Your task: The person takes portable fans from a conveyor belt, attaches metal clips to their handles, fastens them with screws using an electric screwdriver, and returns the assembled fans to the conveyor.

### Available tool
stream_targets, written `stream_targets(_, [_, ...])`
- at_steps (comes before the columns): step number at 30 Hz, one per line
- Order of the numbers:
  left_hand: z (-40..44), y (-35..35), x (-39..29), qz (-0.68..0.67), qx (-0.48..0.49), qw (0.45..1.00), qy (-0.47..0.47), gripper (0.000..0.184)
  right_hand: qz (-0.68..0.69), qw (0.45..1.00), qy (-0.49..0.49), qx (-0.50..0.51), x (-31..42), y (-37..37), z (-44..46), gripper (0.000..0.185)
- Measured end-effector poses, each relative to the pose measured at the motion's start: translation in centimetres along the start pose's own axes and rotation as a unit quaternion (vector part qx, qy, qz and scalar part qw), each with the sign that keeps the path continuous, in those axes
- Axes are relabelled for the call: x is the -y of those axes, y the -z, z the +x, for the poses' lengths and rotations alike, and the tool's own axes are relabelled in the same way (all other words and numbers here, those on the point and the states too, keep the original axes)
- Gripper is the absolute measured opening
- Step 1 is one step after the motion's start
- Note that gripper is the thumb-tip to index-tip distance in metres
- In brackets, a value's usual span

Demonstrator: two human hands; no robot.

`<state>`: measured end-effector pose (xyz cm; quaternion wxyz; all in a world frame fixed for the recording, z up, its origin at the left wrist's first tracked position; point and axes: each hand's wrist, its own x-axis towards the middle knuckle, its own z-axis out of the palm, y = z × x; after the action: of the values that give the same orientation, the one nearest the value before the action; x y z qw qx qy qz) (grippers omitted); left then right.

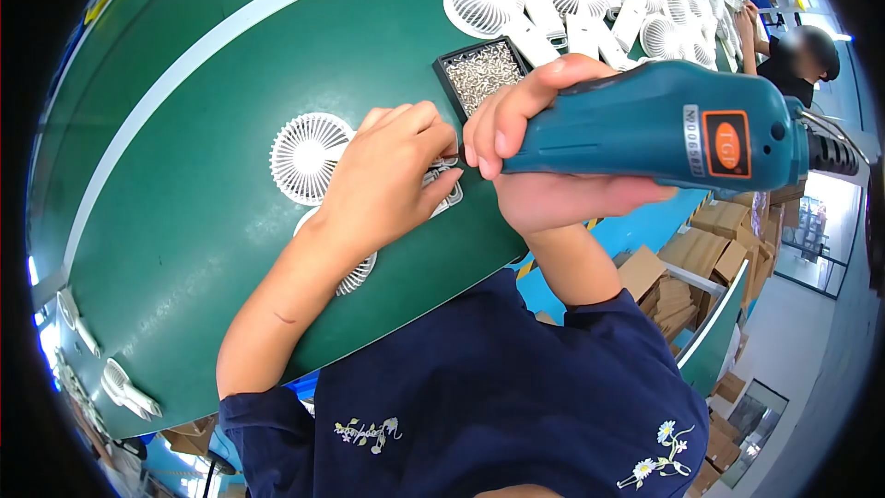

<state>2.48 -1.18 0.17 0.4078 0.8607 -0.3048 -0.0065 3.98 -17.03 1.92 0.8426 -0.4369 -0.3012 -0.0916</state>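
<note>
Screwdriver [636, 129] runs crosswise, tip apparently toward left hand [392, 159].

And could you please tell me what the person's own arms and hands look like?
The left hand and right hand are bare, with no gloves or watches visible. The sleeves are short and navy; the left forearm bears a thin, dark mark.

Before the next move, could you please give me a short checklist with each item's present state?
1. Power tool gripped in right hand: ok.
2. Left hand over the handle of the upper white fan: ok.
3. Screws available in black tray: ok.
4. Tool tip seated on a screw: cannot tell, tip hidden.
5. Lower white fan fully visible: not ok, left forearm hides part of it.
</note>
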Motion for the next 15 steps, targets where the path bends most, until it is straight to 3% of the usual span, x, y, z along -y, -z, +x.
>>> stream_targets(12, [-0.1,-0.2,0.2,-0.003,-0.013,1.000,-0.018,0.016,0.004,0.999,-0.018,0.036,-1.1,0.1,-0.6,0.100])
stream_targets(15, [-0.1,-0.4,0.2,-0.009,-0.025,0.999,-0.020,0.017,-0.035,0.993,-0.110,-0.032,0.1,-1.2,-0.9,0.099])
